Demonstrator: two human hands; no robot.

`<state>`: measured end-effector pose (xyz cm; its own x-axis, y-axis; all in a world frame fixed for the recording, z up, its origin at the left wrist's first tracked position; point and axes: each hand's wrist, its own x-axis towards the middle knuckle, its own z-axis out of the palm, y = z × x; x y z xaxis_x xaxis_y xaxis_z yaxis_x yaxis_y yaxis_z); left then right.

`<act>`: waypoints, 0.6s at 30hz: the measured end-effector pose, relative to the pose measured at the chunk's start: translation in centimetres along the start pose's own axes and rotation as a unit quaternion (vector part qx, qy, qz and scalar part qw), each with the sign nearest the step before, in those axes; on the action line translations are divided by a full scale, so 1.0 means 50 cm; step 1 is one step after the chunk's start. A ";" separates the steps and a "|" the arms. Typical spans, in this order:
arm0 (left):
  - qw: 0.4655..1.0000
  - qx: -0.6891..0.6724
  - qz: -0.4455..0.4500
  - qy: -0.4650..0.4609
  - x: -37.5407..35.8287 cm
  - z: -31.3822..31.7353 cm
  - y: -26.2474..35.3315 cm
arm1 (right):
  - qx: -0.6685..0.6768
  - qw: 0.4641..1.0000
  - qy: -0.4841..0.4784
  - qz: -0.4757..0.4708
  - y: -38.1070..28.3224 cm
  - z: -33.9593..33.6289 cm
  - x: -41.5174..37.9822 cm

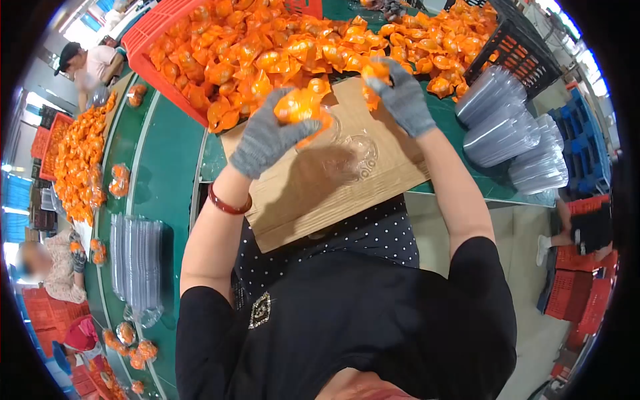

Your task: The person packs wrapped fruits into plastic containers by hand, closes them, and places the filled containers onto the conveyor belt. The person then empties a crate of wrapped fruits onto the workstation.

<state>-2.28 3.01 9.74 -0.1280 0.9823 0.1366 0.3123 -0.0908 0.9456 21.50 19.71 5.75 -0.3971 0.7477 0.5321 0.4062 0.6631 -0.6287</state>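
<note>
Orange-wrapped bundles (280,53) lie heaped at the far side of a green worktop (215,157), many of them in and around a red crate (139,41), as a person in a black short-sleeved shirt (347,320) handles two of the pieces. The left hand (267,133), gloved in gray knit and with a red bracelet (230,202) at the wrist, grasps one shiny bundle (297,105) between thumb and fingers, just short of the heap. The right hand (403,97), in a matching glove, pinches a second wrapped piece (373,72) at the heap's edge — its far side is partly lost among the others. Below and between the hands, a clear plastic tray (360,157) with rounded hollows rests on a sheet of brown cardboard (300,217), whose near edge juts over the person's polka-dot garment (383,233). More bundles lie at upper right beside a black crate (517,57), and stacks of clear containers (497,127) lie near it, close to the worktop's right end. At left, a long green surface (163,143) carries another container stack (137,260) and several clear packs (120,180) with orange contents — co-workers sit along its far side, one in a dark cap (68,56).
</note>
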 end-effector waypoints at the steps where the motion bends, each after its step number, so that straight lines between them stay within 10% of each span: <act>1: 1.000 0.010 -0.013 -0.007 -0.020 -0.001 -0.025 | 0.113 0.992 -0.030 0.055 -0.006 -0.012 -0.032; 8: 0.992 -0.004 -0.028 -0.123 -0.066 0.082 -0.063 | 0.146 0.970 -0.006 0.194 0.038 0.037 -0.111; 12: 0.937 0.299 0.083 -0.160 -0.050 0.130 -0.063 | 0.160 0.931 0.099 0.311 0.046 0.071 -0.081; 18: 0.924 0.356 0.136 -0.034 -0.012 0.157 -0.106 | 0.283 0.880 0.128 0.360 0.110 0.112 -0.049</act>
<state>3.54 4.20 2.32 0.0982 0.9493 0.2988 0.8677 -0.2287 0.4414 20.09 21.34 -2.19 0.0230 0.9983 -0.0539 -0.0272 -0.0533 -0.9982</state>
